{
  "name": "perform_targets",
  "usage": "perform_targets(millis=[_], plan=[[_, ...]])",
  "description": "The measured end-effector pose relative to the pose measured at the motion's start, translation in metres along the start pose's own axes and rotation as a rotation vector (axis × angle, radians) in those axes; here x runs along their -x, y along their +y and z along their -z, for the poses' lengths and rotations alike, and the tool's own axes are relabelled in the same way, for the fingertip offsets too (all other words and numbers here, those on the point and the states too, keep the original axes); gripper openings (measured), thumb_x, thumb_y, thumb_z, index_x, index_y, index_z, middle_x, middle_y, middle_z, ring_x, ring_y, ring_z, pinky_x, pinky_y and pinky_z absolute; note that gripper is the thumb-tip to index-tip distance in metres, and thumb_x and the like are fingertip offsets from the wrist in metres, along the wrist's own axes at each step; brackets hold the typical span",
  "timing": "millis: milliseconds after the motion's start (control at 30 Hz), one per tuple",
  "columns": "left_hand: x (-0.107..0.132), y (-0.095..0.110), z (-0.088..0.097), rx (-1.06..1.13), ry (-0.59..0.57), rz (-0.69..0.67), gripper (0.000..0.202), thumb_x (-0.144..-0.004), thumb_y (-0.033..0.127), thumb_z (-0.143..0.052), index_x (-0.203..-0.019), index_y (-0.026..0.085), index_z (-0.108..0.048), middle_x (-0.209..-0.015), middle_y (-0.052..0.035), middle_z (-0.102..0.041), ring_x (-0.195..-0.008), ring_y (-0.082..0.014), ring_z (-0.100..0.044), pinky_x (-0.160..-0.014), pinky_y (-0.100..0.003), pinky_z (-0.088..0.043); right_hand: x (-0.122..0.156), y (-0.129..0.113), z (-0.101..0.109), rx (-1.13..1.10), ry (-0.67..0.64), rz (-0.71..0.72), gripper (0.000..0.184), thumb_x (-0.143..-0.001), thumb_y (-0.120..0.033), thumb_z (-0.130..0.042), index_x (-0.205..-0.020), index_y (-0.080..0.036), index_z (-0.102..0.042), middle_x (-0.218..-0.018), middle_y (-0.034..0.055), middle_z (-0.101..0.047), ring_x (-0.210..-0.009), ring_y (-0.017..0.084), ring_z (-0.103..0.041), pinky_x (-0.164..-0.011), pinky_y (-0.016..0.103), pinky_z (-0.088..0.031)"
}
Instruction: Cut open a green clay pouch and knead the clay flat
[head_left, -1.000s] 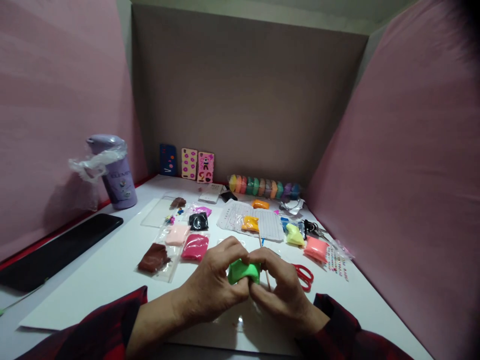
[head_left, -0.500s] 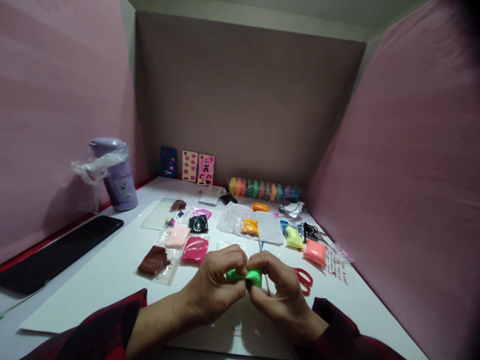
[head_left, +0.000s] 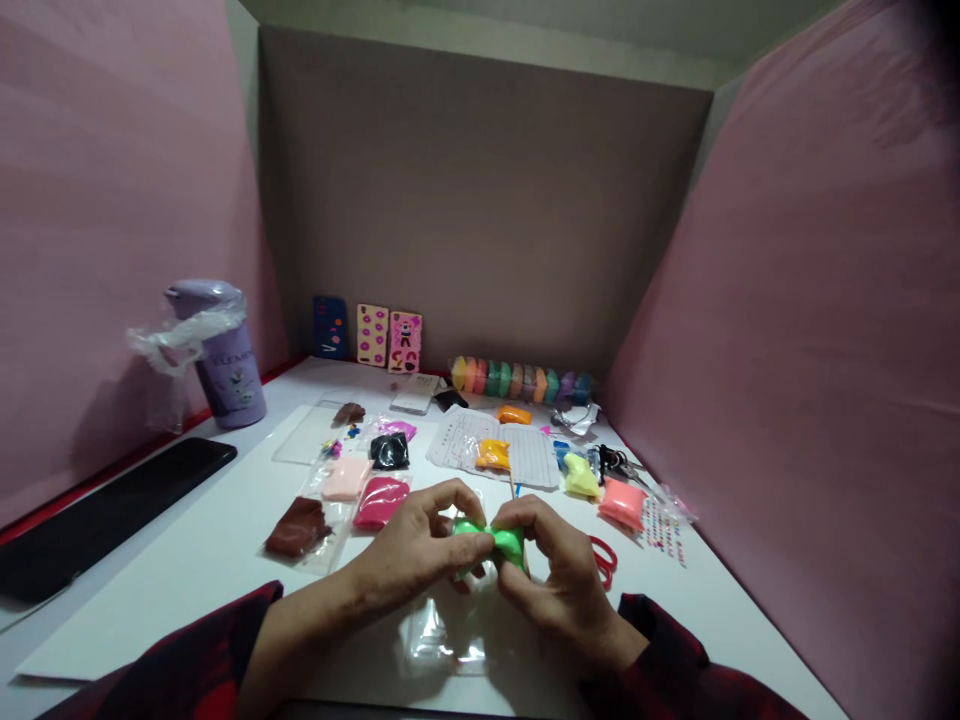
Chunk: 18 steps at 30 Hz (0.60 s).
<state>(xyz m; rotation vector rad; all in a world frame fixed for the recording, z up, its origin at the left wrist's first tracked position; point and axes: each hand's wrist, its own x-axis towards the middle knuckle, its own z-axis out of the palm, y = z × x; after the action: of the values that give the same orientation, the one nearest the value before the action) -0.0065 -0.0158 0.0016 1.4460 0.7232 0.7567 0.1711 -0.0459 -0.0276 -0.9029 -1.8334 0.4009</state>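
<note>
A lump of bright green clay (head_left: 491, 541) is pinched between both my hands above the white table (head_left: 187, 560). My left hand (head_left: 409, 555) grips its left end with closed fingers. Its right end is squeezed by my right hand (head_left: 559, 575), fingers curled. The clay is narrowed in the middle, like a bow. An empty clear plastic bag (head_left: 442, 640) lies on the table just below my hands. A thin wooden stick (head_left: 515, 500) pokes up behind my right hand's fingers.
Bagged clay lumps lie beyond my hands: brown (head_left: 296, 527), magenta (head_left: 381, 502), pale pink (head_left: 346, 478), black (head_left: 390, 452), orange (head_left: 493, 455), yellow (head_left: 581, 476), salmon (head_left: 622, 503). Red scissors (head_left: 604, 560) sit right; a purple cup (head_left: 221, 360) and black phone (head_left: 105, 515) left. Pink walls enclose the table.
My hands have squeezed the green clay from a rounded block into a pinched bow shape. The clear bag below my hands now shows more plainly.
</note>
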Motion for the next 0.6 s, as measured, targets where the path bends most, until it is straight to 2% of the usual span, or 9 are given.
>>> perform_targets(millis=[100,267,500,600], plan=[[0.001,-0.002,-0.004,0.143,-0.006,0.087,0.027,-0.070,0.029,-0.072,-0.082,0.017,-0.050,-0.062,-0.0003,-0.064,-0.059,-0.0154,-0.061,-0.057,-0.030,-0.051,0.002,0.000,0.001,0.012,-0.030,0.089,0.030,-0.069,-0.002,-0.049,-0.094,-0.018,-0.054,-0.083,0.0040,-0.055,-0.075,0.019,-0.054,-0.064,0.033,-0.045],[-0.001,-0.011,-0.006,0.138,0.054,0.048,0.022,-0.064,0.020,-0.072,-0.074,0.016,-0.053,-0.056,0.0016,-0.061,-0.053,-0.0127,-0.059,-0.054,-0.025,-0.047,0.003,0.002,-0.002,0.011,-0.027,0.219,0.043,-0.067,0.002,-0.051,-0.104,-0.019,-0.052,-0.092,0.0065,-0.056,-0.085,0.021,-0.056,-0.070,0.034,-0.048],[0.002,-0.003,-0.012,0.071,0.143,0.048,0.016,-0.060,0.011,-0.064,-0.069,0.016,-0.052,-0.052,0.0048,-0.055,-0.047,-0.0115,-0.055,-0.049,-0.023,-0.043,0.003,-0.002,-0.005,-0.018,-0.020,0.231,0.046,-0.066,0.003,-0.052,-0.107,-0.019,-0.052,-0.093,0.0072,-0.057,-0.086,0.021,-0.056,-0.070,0.034,-0.050],[0.003,-0.001,-0.014,0.048,0.170,0.008,0.016,-0.059,0.010,-0.063,-0.065,0.016,-0.050,-0.056,0.0053,-0.054,-0.046,-0.0098,-0.053,-0.046,-0.022,-0.042,0.004,-0.003,-0.005,-0.018,-0.027,0.246,0.048,-0.066,0.004,-0.052,-0.109,-0.019,-0.051,-0.093,0.0074,-0.057,-0.087,0.021,-0.056,-0.070,0.035,-0.050]])
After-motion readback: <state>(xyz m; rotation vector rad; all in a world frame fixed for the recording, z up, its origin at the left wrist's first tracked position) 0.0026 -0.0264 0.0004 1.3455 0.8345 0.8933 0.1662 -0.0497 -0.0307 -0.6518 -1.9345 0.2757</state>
